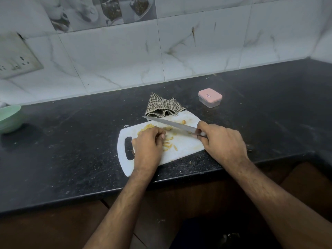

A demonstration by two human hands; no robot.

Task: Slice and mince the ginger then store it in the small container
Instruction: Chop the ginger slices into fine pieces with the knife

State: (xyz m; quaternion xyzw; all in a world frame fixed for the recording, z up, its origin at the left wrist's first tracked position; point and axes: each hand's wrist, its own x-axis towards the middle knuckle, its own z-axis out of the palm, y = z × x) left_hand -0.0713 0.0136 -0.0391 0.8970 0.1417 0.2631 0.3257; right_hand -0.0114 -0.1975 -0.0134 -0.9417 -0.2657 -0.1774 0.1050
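Observation:
A white cutting board point(185, 146) lies on the black counter near its front edge. Yellow ginger strips point(168, 145) and a small heap of cut ginger point(148, 127) lie on it. My left hand point(147, 146) rests on the board with fingers curled over the ginger; whether it pinches a piece is hidden. My right hand point(222, 141) grips the handle of a long knife point(168, 123), whose blade points left across the board above the ginger. The small clear container with a pink lid point(210, 97) stands closed behind the board to the right.
A folded checked cloth point(162, 106) lies at the board's far edge. A green bowl point(9, 119) sits at the far left of the counter point(71, 141). A tiled wall with a socket plate point(16, 56) backs the counter.

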